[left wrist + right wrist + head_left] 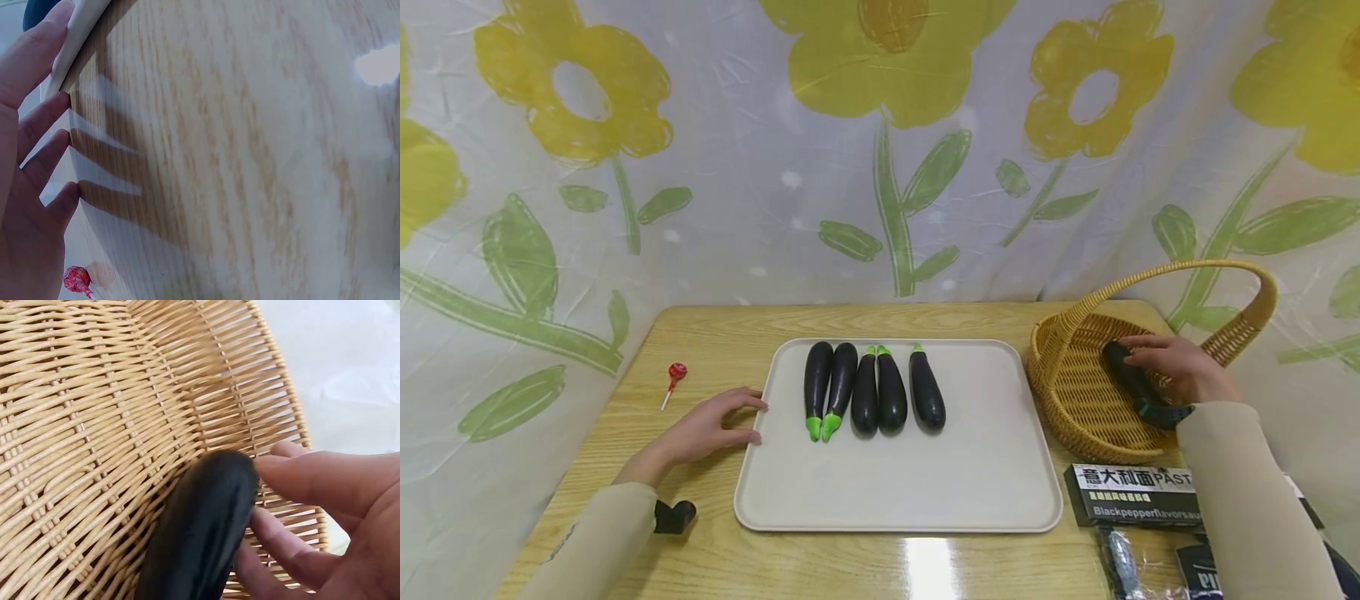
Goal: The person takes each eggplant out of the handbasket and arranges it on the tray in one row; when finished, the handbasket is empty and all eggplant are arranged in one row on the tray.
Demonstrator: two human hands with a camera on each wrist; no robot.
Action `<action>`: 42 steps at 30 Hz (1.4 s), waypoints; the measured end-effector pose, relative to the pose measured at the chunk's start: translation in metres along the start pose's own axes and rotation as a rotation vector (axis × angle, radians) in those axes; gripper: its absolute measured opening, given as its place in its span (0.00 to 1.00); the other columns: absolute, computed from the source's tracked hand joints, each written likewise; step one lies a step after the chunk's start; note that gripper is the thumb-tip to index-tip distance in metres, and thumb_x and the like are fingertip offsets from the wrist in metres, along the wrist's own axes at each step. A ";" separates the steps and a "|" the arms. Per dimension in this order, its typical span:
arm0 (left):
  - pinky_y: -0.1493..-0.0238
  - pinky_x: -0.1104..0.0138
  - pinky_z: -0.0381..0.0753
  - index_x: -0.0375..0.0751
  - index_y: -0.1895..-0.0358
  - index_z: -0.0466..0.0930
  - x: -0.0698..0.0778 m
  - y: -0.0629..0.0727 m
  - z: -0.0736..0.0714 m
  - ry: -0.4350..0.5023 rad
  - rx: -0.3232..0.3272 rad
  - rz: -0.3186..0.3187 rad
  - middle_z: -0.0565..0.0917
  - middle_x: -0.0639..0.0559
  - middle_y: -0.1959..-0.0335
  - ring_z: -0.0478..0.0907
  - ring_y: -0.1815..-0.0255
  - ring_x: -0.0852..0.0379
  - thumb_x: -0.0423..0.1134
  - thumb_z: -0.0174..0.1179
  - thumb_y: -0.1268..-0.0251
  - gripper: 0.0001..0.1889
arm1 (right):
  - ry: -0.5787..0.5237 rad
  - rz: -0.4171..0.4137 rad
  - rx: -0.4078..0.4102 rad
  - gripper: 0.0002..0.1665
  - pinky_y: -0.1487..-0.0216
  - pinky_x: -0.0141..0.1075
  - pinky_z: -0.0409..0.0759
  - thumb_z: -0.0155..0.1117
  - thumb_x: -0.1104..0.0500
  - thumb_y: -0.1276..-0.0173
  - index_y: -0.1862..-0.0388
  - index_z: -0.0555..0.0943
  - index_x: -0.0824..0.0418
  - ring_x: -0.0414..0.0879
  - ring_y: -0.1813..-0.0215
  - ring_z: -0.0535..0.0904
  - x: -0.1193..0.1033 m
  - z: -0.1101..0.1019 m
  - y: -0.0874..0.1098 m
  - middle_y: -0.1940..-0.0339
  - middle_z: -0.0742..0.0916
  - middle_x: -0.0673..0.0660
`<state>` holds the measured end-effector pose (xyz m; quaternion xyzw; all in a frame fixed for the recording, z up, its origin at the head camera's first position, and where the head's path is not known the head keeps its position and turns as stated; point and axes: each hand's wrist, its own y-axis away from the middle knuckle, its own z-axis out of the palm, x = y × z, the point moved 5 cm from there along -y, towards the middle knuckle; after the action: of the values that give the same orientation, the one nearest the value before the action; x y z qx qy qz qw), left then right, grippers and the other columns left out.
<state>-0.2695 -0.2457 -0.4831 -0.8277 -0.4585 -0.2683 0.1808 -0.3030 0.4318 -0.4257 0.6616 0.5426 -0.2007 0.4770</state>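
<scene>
In the head view, a dark purple eggplant [1126,371] lies in the wicker basket [1078,383]. My right hand [1180,362] reaches over the basket, its fingertips against the eggplant's side and upper end. The right wrist view shows the spread, fairly straight fingers [312,481] beside the glossy eggplant [203,525], not wrapped round it. On the pale tray [985,483] lie several more eggplants [865,392], some with green stems toward me, others with stems away. My left hand [703,429] rests at the tray's left edge, fingers loosely extended; its thumb [40,44] is by the rim.
A wrapped red lollipop [677,372] lies left of the tray on the wooden table [850,562]. Below the basket are a black pasta box [1135,497] and a clear plastic packet [1127,558]. The basket's tall handle [1195,265] arches over it. A flowered curtain hangs behind.
</scene>
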 end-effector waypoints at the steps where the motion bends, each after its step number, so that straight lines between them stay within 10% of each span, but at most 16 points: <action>1: 0.33 0.39 0.61 0.42 0.44 0.79 0.000 0.000 0.000 0.000 0.002 0.005 0.72 0.37 0.34 0.63 0.31 0.32 0.49 0.69 0.40 0.24 | -0.013 0.008 -0.014 0.36 0.48 0.47 0.79 0.52 0.55 0.23 0.23 0.54 0.67 0.50 0.45 0.74 0.000 0.001 0.000 0.29 0.64 0.73; 8: 0.33 0.39 0.61 0.42 0.44 0.80 0.000 -0.001 0.000 -0.008 0.005 0.015 0.72 0.36 0.35 0.63 0.31 0.32 0.48 0.69 0.40 0.24 | -0.050 0.040 -0.048 0.35 0.64 0.39 0.79 0.55 0.61 0.26 0.24 0.58 0.66 0.41 0.64 0.73 0.001 0.007 -0.003 0.46 0.74 0.64; 13: 0.33 0.39 0.61 0.43 0.44 0.80 0.000 0.000 0.000 -0.013 0.004 0.013 0.73 0.37 0.35 0.63 0.31 0.32 0.49 0.69 0.40 0.23 | -0.042 0.002 -0.107 0.38 0.53 0.44 0.81 0.56 0.59 0.25 0.23 0.53 0.66 0.44 0.49 0.75 -0.001 0.013 -0.005 0.25 0.50 0.77; 25: 0.33 0.39 0.61 0.43 0.44 0.79 -0.001 0.000 0.001 -0.006 0.001 0.005 0.72 0.37 0.33 0.62 0.31 0.32 0.49 0.69 0.40 0.24 | -0.044 -0.056 -0.173 0.43 0.47 0.46 0.79 0.59 0.59 0.27 0.22 0.50 0.67 0.68 0.25 0.48 -0.001 0.022 -0.011 0.24 0.45 0.78; 35: 0.33 0.38 0.60 0.44 0.44 0.79 -0.002 0.000 0.001 -0.008 -0.005 -0.010 0.71 0.37 0.33 0.62 0.30 0.32 0.51 0.68 0.40 0.24 | -0.081 -0.056 -0.150 0.38 0.52 0.40 0.81 0.56 0.59 0.24 0.23 0.52 0.68 0.39 0.54 0.74 -0.003 0.022 -0.011 0.26 0.51 0.77; 42: 0.33 0.39 0.60 0.44 0.43 0.79 -0.001 0.000 0.001 -0.004 -0.004 -0.014 0.71 0.37 0.33 0.61 0.30 0.32 0.50 0.68 0.40 0.24 | -0.074 -0.107 -0.128 0.35 0.50 0.39 0.82 0.52 0.59 0.22 0.23 0.53 0.68 0.33 0.52 0.77 -0.010 0.018 -0.002 0.33 0.71 0.68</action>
<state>-0.2697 -0.2457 -0.4841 -0.8253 -0.4642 -0.2688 0.1765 -0.3031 0.4110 -0.4270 0.5918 0.5711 -0.2151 0.5267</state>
